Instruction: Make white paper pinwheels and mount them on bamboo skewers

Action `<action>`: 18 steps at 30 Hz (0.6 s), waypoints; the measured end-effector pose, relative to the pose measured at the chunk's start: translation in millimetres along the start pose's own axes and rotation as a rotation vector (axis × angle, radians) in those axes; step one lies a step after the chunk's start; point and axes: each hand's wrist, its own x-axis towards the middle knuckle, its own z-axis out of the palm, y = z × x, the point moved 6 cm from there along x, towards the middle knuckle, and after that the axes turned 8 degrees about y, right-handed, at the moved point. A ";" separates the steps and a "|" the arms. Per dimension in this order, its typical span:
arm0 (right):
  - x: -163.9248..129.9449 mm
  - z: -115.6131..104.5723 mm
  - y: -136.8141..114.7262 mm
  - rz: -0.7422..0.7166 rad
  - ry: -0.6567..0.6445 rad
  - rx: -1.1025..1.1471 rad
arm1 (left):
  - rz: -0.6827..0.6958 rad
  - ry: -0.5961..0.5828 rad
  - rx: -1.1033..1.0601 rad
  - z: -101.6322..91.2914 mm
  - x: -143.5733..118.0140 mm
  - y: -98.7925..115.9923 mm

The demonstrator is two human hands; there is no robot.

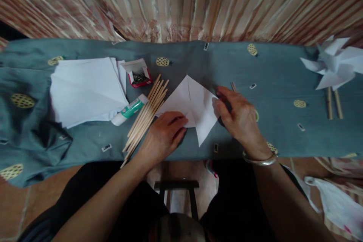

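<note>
Pleated curtain (181,3) behind a cloth-covered surface (278,132), slit white paper (198,100) near the middle of its front edge.
Left hand (163,134) grips the paper's near-left side; right hand (238,115) curves at its right corner, whether pinching I cannot tell. Likely light, quick to crease: best held by outer corners, clear of the slits.

Both arms reach in, bare. Left forearm (113,196) slants up from lower left; left grip (164,132) palm down, fingers curled, pointing inward. Right forearm (280,193) slants from lower right; right grip (239,117) slightly higher, fingers part-bent, pointing inward. Hands apart.
</note>
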 end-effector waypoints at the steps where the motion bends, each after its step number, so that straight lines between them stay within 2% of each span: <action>1: -1.0 -3.3 1.3 0.023 -0.002 0.005 | 0.003 0.004 0.002 -1.9 0.0 -0.6; 5: -13.4 -13.7 8.0 0.137 -0.043 0.010 | 0.013 0.016 0.031 -9.1 0.2 -4.9; 8: -27.4 -17.4 8.4 0.158 -0.068 0.007 | 0.010 0.016 0.072 -11.6 1.4 -8.8; 12: -41.1 -16.7 1.0 0.104 -0.161 0.049 | 0.046 0.054 0.133 -15.3 2.9 -1.9; 14: -42.7 -19.7 -3.4 0.065 -0.154 0.052 | 0.073 0.050 0.132 -14.2 1.3 7.4; 18: -41.2 -23.2 -15.3 -0.048 -0.133 0.092 | 0.152 -0.075 0.113 0.2 -6.5 26.2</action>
